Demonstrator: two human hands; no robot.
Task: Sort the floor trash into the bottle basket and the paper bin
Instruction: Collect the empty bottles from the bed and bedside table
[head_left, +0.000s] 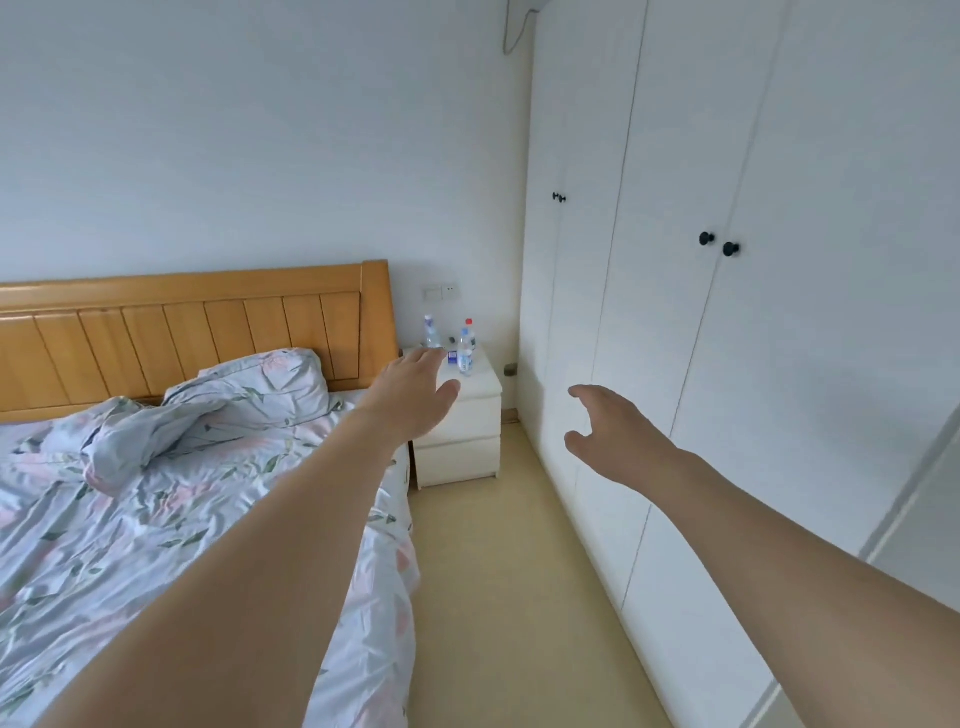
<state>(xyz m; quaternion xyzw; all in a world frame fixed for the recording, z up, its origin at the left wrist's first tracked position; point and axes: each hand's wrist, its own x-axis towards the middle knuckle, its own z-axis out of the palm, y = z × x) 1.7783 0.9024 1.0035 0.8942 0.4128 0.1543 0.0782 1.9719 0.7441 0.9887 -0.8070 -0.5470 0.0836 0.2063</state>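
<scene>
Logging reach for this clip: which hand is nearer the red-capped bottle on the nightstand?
Left. The left hand reaches just left of the red-capped bottle; the right hand hangs farther right, by the wardrobe.

Two clear plastic bottles upright on my nightstand, white-capped bottle (430, 331) behind, red-capped bottle (466, 347) nearer me

Both bare arms stretch forward toward twelve o'clock; the left hand (415, 387) is flat and empty, the right hand (610, 434) loosely cupped, fingers (584, 392) relaxed.
</scene>
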